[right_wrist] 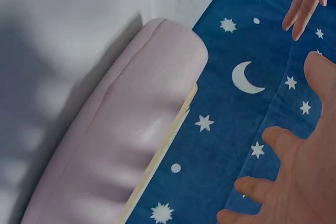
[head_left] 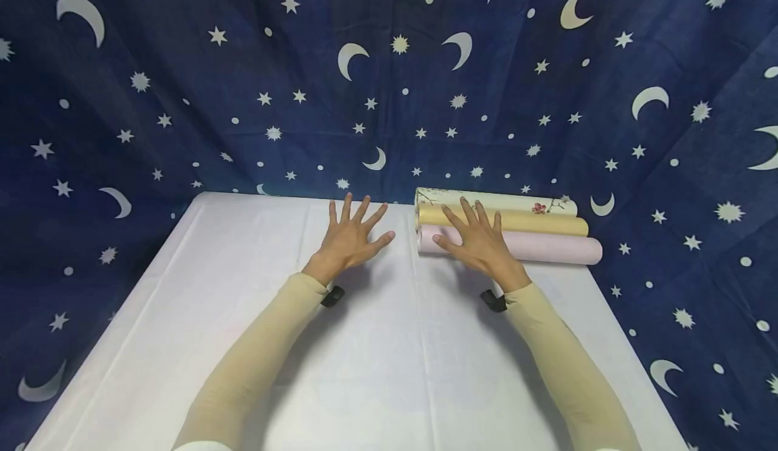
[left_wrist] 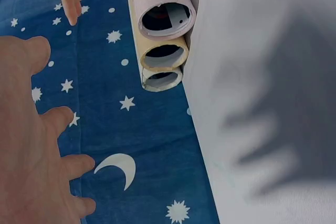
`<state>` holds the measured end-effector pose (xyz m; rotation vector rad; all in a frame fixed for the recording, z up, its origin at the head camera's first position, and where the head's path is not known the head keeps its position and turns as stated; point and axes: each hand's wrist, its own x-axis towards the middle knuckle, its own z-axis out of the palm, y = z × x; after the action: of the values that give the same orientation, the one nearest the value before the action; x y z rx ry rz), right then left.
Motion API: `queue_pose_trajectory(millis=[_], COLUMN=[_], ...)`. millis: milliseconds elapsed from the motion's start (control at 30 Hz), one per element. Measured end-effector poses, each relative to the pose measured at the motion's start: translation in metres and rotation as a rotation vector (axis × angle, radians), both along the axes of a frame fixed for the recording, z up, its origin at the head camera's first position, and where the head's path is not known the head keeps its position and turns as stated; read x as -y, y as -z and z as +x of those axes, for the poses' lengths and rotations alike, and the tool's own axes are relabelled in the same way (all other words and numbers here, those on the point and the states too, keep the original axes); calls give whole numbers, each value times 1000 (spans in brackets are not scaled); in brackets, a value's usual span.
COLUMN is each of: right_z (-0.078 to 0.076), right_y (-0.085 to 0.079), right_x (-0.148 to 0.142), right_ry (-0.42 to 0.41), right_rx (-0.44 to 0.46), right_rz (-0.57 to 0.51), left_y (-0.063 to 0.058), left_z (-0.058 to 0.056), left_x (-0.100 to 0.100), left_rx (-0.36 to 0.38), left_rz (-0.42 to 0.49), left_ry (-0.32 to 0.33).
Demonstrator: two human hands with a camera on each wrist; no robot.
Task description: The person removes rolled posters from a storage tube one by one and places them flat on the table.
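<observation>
Three paper rolls lie side by side at the table's back right. The pink roll (head_left: 547, 247) is nearest, the yellow roll (head_left: 547, 223) is behind it, and the white floral roll (head_left: 516, 202) is farthest back. In the left wrist view their hollow ends show, the pink roll (left_wrist: 163, 3) largest. My left hand (head_left: 348, 240) hovers over the table left of the rolls, fingers spread and holding nothing. My right hand (head_left: 483, 243) is spread above the rolls' left part, also with nothing in it. Its shadow falls on the pink roll (right_wrist: 121, 124).
A white cloth covers the table (head_left: 358, 370). Behind and beside it hangs a dark blue curtain (head_left: 401, 134) with moons and stars. Each wrist wears a small black device, one by the left sleeve (head_left: 261, 350), one by the right sleeve (head_left: 565, 356).
</observation>
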<state>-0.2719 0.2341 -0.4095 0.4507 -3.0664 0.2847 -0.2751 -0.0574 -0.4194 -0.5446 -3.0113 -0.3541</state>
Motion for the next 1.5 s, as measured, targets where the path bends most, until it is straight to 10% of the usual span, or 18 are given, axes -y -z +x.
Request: queue_pose_trajectory(millis=[1500], right_z=[16], right_y=[27], right_x=[-72], right_ry=[44], right_rx=[-72], right_rz=[5], left_y=[21], left_z=[5], left_x=[-79], left_rx=[-34], left_rz=[38], left_ry=[92])
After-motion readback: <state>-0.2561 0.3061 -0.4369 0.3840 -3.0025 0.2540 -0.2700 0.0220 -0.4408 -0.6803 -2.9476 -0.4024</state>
